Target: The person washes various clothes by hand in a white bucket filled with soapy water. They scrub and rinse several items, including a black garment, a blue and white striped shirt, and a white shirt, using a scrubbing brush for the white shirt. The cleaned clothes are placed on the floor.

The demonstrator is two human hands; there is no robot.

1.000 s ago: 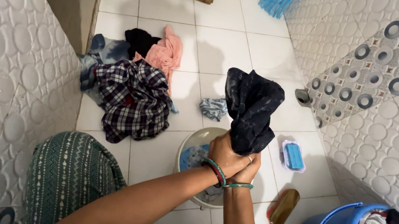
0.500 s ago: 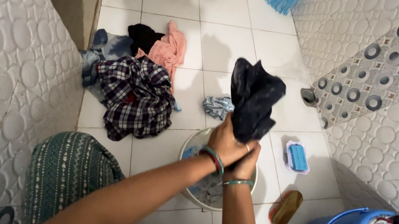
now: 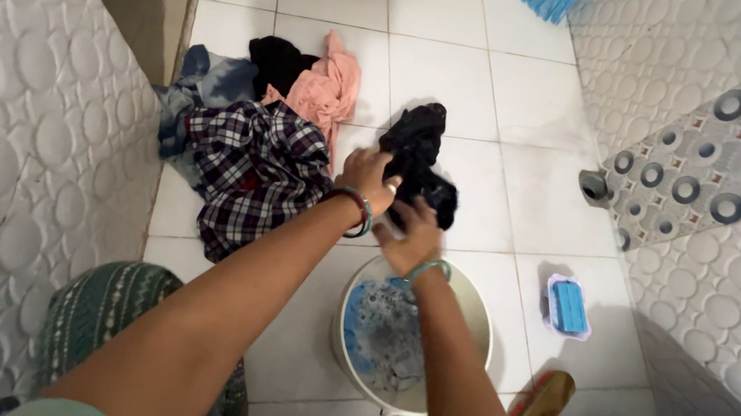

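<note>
Dark wet cloth (image 3: 419,161) is bunching between my hands above the white basin (image 3: 475,308); my left hand (image 3: 366,177) and right hand (image 3: 410,241) are both gripping it with closed fingers, beside the checked shirt (image 3: 256,168) on the tiled floor (image 3: 531,104).

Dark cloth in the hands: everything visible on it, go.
The dark cloth is black or navy fabric, bunched and crumpled, looking wet. It is held above the white tiled floor, beyond the pale basin. The left hand grips its left side; the right hand holds its lower edge. Nothing else touches it.
</note>
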